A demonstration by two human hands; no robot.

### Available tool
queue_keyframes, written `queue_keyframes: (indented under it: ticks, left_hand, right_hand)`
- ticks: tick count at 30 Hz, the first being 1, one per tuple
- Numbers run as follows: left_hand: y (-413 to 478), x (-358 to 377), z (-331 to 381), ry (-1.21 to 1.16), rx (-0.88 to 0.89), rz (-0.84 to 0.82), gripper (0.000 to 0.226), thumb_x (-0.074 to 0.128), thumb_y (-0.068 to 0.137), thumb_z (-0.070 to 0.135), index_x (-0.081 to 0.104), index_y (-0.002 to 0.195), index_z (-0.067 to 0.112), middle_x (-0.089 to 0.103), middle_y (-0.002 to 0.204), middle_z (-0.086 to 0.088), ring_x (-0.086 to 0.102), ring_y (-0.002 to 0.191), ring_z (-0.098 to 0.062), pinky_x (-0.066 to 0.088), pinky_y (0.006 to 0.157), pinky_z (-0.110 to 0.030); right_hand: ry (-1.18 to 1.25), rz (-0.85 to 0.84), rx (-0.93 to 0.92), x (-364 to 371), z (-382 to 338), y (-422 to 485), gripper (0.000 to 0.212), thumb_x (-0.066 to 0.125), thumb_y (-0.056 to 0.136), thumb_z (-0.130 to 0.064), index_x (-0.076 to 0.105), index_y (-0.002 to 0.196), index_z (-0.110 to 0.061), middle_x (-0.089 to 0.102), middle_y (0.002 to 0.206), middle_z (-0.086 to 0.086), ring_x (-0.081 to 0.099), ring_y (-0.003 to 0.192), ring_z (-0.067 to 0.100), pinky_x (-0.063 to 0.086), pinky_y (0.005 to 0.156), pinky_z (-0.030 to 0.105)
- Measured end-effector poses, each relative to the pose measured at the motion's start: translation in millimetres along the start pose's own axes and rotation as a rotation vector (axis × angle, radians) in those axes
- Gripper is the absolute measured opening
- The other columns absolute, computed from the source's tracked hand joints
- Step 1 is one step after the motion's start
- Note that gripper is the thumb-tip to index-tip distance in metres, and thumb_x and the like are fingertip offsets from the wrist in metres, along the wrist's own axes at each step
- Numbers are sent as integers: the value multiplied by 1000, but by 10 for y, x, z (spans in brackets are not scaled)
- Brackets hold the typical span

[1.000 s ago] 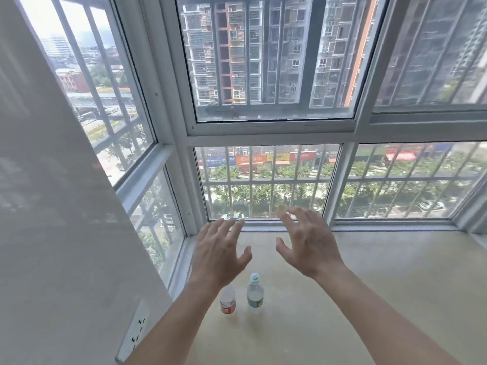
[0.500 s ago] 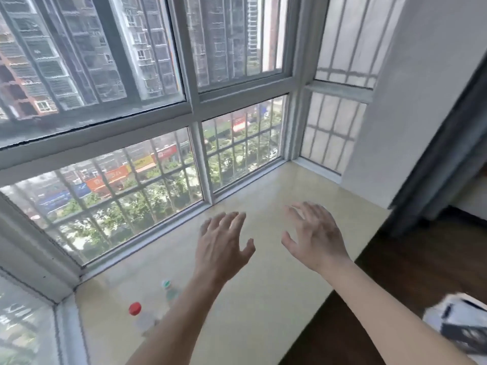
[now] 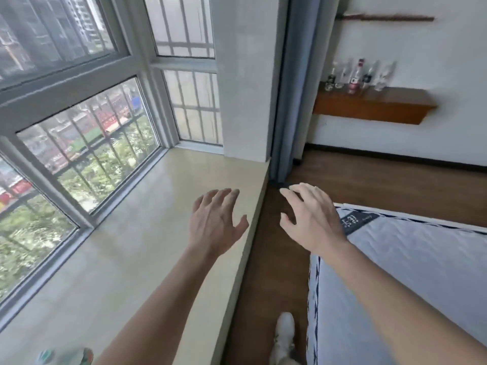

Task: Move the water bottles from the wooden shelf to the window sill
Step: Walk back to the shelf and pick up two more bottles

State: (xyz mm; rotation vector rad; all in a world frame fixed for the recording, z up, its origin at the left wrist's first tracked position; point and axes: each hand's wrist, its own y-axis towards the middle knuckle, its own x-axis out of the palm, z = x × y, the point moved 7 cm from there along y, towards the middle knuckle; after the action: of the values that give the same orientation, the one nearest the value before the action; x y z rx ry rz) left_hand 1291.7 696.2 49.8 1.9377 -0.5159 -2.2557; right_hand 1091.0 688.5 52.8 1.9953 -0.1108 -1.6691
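My left hand hovers over the beige window sill near its room-side edge, fingers spread and holding nothing. My right hand floats above the wooden floor beside the sill, also spread with nothing in it. Far off at the upper right, a wooden shelf hangs on the white wall and carries several water bottles. At the bottom left edge, a green-capped bottle on the sill is cut off by the frame.
A mattress fills the lower right. A strip of wooden floor runs between sill and mattress towards the shelf. A grey-blue curtain hangs at the sill's far end. A white-socked foot shows below.
The view has swung right, away from the window and the two bottles on the sill, towards the room with the shelf. Both hands stay spread and hold nothing.
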Motion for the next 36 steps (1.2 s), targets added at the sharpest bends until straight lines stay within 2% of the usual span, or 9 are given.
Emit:
queue_keyframes:
  ticks: [7,22,28,36]
  left_hand:
    - [791,501,531,-16,112,-27,59,52,85,54,52,136,25,58,136,3,51,127,-25,38,103,-41]
    - [3250,1556,1699,-38,253,-38,56,50,83,52,55,131,22,62,128,1,57,117,-26,45,97,-42]
    - [3872,1879,1895,-46,270,-65,57,49,82,52,56,131,22,62,127,3,56,116,-24,45,99,-42]
    - [4872,2333,1945,-34,304,-85,61,43,83,55,54,134,22,62,131,2,57,118,-25,46,98,-43]
  right_hand:
    - [-18,21,96,243,893,200,47,60,80,-32,65,123,-11,63,117,9,57,116,31,45,101,46]
    - [-15,4,201,885,2977,1623,45,58,80,-33,65,121,-14,63,119,7,57,118,30,46,101,45]
    - [-28,0,245,1066,3517,2071,44,67,78,-30,66,119,-15,65,116,7,58,116,29,47,98,45]
    - [-45,-20,283,1478,4053,2815,44,66,78,-31,66,120,-15,65,118,7,58,116,29,48,100,46]
